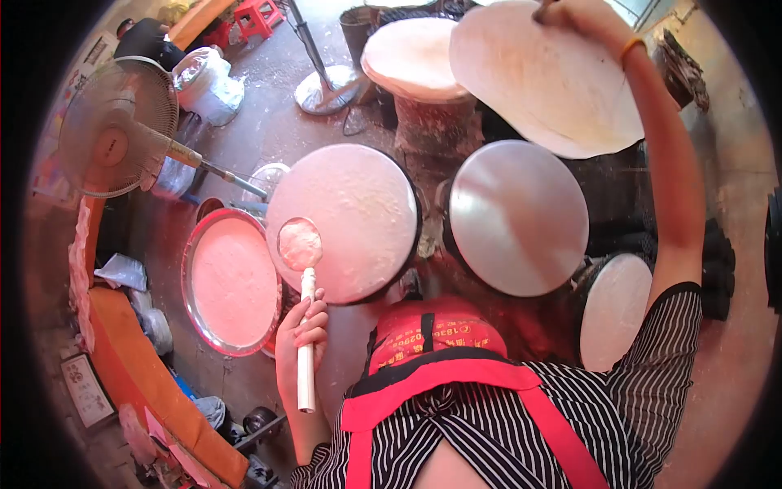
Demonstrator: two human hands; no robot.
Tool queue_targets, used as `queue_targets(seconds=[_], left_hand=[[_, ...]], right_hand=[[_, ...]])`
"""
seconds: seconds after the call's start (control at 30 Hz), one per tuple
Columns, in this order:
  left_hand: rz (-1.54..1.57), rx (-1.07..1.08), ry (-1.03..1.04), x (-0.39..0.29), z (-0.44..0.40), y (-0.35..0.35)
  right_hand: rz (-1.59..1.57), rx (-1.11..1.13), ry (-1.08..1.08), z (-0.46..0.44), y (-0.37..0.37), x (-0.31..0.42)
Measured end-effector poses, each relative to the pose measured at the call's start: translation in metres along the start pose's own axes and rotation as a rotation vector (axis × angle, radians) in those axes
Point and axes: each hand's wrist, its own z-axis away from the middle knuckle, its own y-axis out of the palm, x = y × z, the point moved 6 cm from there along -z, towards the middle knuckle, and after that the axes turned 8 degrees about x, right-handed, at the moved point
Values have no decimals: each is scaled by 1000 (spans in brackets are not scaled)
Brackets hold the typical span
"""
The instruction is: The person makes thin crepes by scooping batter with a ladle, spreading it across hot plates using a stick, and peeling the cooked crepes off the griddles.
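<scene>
My left hand [303,328] is wrapped around the pale handle of a ladle [308,281]. The ladle's round bowl, coated with pale batter, is over the left edge of a round griddle [350,212] covered by a thin layer of batter. Beside it, a red-rimmed basin [189,281] contains more batter [232,277]. My right hand [582,23] is raised at the upper right, pinching the edge of a large thin pancake [546,77] that hangs down. Below the pancake is a second round griddle [519,220] with a bare grey surface.
A stack of pancakes [411,57] sits on a stand at the back. On the left, a fan [118,134] and an orange bench edge [138,367] border the space. Another round pale surface [617,310] lies at my right. A person [147,41] is at the far left.
</scene>
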Motion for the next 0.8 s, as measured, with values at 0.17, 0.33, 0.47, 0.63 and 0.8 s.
queue_targets(seconds=[0.17,0.33,0.47,0.63,0.8], left_hand=[[-90,16,110,-55,-12,23],[-4,16,194,-81,-2,34],[12,-49,372,-79,9,38],[175,-51,470,-69,24,36],[262,-49,554,-75,37,34]], right_hand=[[-868,-251,197,-106,31,-113],[-1300,-439,524,-153,221,-195],[-1531,-606,859,-157,364,-183],[-1632,-676,1142,-135,465,-183],[-1671,-731,1165,-121,460,-161]])
